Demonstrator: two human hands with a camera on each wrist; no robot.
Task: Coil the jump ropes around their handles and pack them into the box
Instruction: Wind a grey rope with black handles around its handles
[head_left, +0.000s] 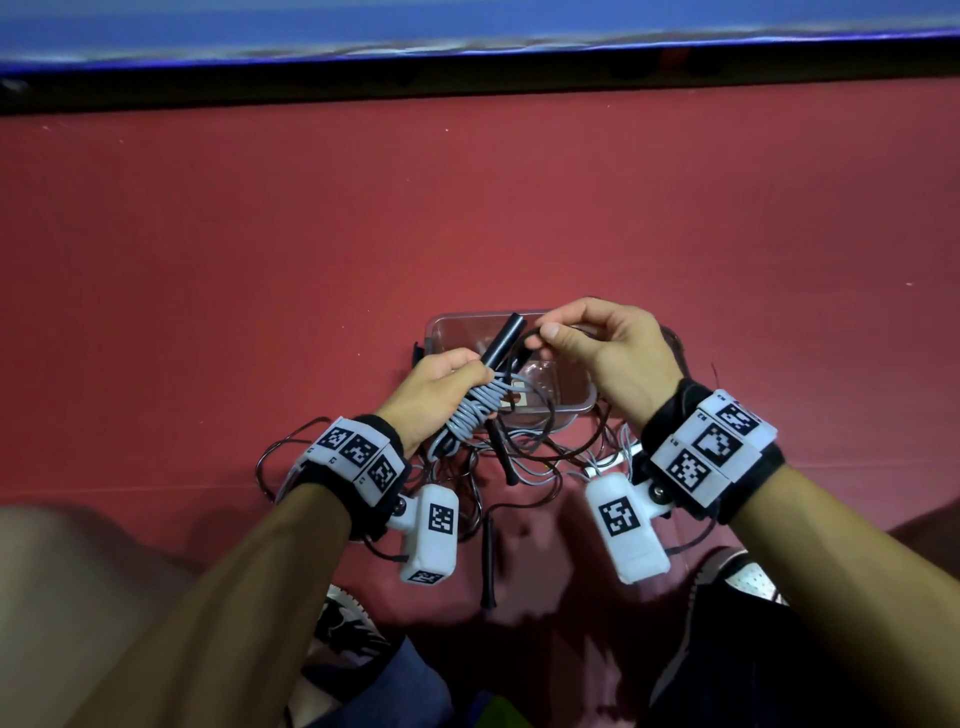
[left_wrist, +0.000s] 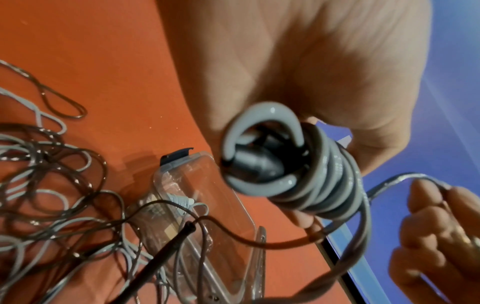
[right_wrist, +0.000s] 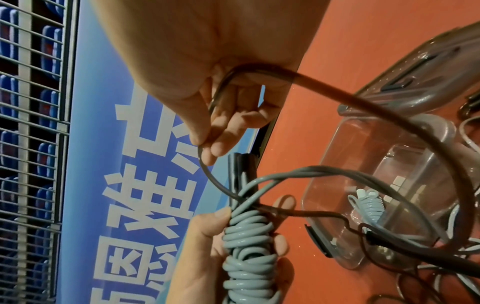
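Loose ropes: a tangle of grey and dark jump ropes (head_left: 524, 457) lies on the red floor (head_left: 208, 260) nearest the person, with two slim black handles (head_left: 488, 561) among the loops.
Left hand: the left hand (head_left: 436, 400) is wrapped round a pair of black handles (head_left: 501, 340) held together, thumb pressing the grey rope coil (head_left: 475, 410) wound tightly about their lower part; the handle tops stick out above the fist.
Right hand: the right hand (head_left: 597, 348) pinches a dark rope (right_wrist: 389, 115) between thumb and fingertips, just beside the handle tops; that strand runs in a wide loop down to the pile.
Box: a clear plastic box (head_left: 582, 405) sits open on the floor under and just past both hands; one small coiled grey rope bundle (right_wrist: 369, 203) lies inside it.
Background: a blue banner (right_wrist: 124, 164) with white characters stands beyond the floor edge.
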